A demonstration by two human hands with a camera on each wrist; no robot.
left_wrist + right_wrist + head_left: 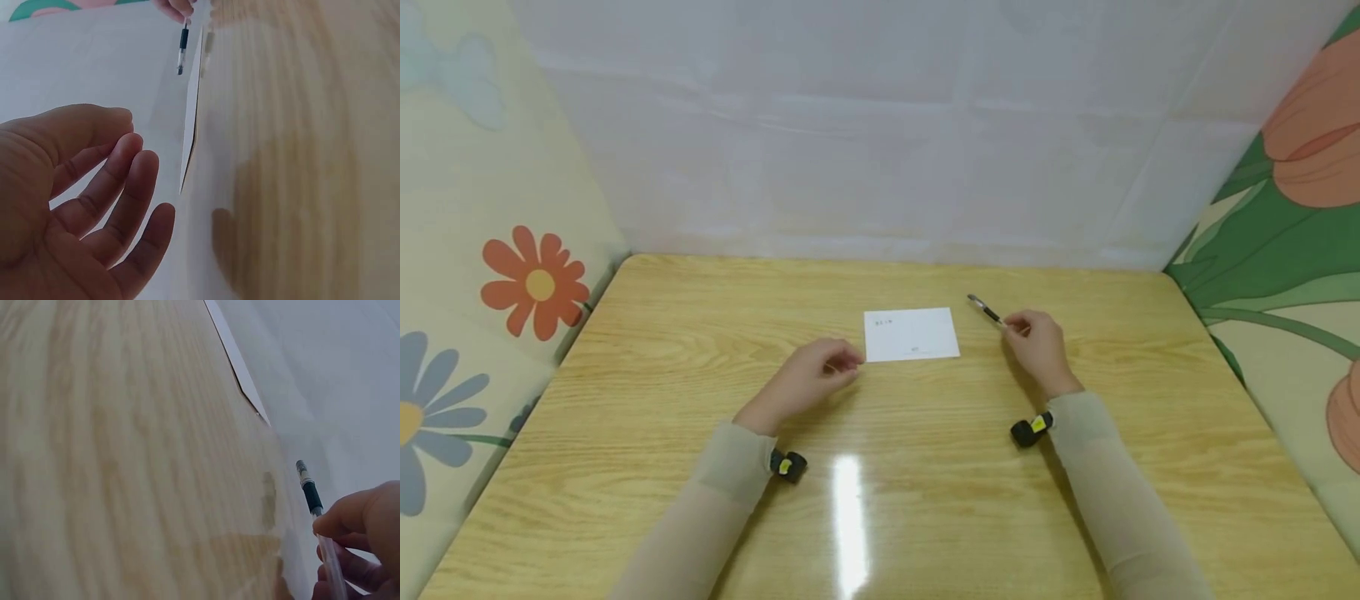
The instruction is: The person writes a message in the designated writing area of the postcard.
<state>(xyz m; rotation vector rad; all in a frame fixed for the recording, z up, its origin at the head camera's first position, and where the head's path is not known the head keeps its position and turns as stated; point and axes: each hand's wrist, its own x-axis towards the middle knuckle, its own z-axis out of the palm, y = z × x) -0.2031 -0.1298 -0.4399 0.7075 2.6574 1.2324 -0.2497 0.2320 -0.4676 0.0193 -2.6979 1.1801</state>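
A white card [912,335] lies flat on the wooden table, with small dark marks at its upper left and a little print near its lower edge. My left hand [808,375] hovers by the card's lower left corner. Its fingers are loosely bent, and the left wrist view shows nothing between them. To the right of the card, my right hand [1037,346] pinches a pen [985,309] between thumb and fingers. The pen has a clear barrel and a dark grip [312,497]; its covered end points up and left, above the tabletop.
The wooden table [925,467] reaches back to a white cloth [880,167] hanging behind it. Flower-patterned panels [445,250] stand on both sides. Each wrist wears a small black camera [790,467] on a strap. A bright light reflection falls on the near tabletop.
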